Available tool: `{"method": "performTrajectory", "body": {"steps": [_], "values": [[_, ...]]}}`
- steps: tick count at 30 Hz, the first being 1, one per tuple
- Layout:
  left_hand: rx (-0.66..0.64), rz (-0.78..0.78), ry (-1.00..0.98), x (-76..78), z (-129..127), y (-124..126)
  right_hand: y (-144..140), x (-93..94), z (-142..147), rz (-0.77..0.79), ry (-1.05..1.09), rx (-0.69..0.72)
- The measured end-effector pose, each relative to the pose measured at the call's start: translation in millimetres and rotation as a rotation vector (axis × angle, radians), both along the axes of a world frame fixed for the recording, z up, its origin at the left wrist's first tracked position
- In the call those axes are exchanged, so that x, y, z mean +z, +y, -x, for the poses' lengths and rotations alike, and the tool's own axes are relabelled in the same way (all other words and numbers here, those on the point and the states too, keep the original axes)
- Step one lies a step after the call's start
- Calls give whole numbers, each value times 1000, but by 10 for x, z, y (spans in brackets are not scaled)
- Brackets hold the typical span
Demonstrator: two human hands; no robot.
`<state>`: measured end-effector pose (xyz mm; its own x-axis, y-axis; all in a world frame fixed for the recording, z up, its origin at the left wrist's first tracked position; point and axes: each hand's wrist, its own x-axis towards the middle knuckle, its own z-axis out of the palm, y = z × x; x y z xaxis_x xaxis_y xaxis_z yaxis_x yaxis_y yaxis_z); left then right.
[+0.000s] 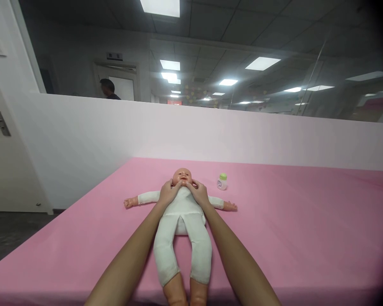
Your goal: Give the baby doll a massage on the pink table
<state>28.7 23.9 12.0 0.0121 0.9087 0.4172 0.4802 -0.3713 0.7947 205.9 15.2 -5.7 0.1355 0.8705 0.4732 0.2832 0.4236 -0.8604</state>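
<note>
A doll [181, 225] in a white suit lies face up on the pink counter [290, 221], feet at the near edge and head toward the far side, arms spread. The left hand [167, 194] and right hand [198, 192] rest on its shoulders, fingers pressed against its chin and cheeks, grasping nothing else. Just right of the head stands a small green-capped bottle [222, 181]; behind it, a white partition [210, 131].

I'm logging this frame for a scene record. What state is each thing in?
baby doll: on its back, arms spread, dressed in white.
left hand: fingers at the doll's chin.
right hand: fingers at the doll's chin.
small bottle: upright, green cap on.
pink table: covered in pink.
door: shut.
</note>
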Motion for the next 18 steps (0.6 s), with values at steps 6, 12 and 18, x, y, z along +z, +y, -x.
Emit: {"method": "performTrajectory", "body": {"steps": [6,12,18], "values": [[29,-45,50,-40,-4,56,13,-16,-9,-18,-26,-24],[154,-353,32,137,-146,-10,43,-26,52,-74,-190,-156],[-11,-327,139,624,-529,-117,148,143,-219,-162,32,-290]]}}
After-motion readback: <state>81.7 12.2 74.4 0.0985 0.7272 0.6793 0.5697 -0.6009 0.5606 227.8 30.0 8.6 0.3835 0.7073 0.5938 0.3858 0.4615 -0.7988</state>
